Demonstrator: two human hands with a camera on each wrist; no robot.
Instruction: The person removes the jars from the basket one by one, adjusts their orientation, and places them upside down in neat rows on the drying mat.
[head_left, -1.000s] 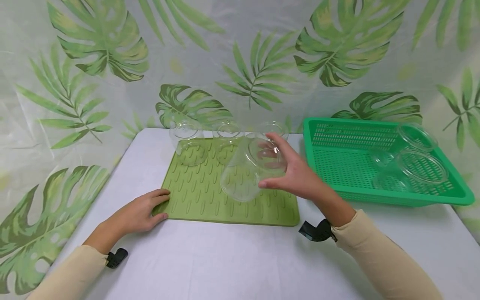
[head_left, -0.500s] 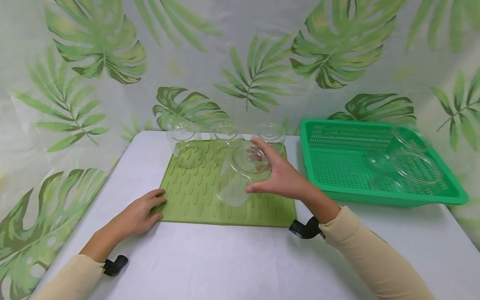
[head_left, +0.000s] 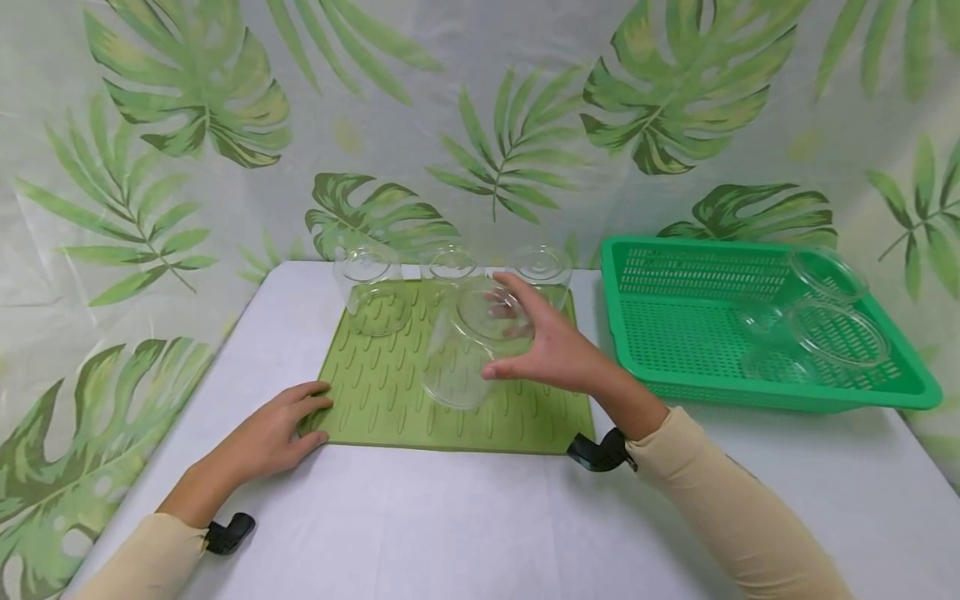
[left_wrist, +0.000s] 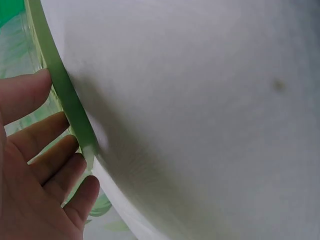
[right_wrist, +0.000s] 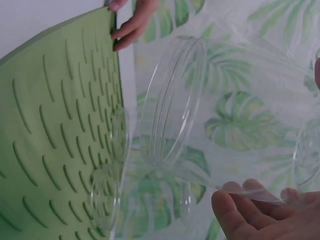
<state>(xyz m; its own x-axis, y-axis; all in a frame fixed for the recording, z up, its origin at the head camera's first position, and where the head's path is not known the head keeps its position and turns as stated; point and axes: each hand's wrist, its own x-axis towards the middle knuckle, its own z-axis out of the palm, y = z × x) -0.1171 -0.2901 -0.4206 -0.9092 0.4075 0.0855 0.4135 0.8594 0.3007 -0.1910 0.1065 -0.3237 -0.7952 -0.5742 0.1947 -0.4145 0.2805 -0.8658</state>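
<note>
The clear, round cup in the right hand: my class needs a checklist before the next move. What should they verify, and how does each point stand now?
1. Grip: ok. The right hand's fingers and thumb are round the clear, round cup.
2. Cup upright: not ok. It looks tilted in the head view.
3. Ridged green rectangular mat attended: ok. The left hand is at its left edge.
4. Gap to the three clear, round cups at the back: cannot tell. Outlines overlap.
5. Slotted green plastic basket off the mat: ok. It stands to the right.
</note>
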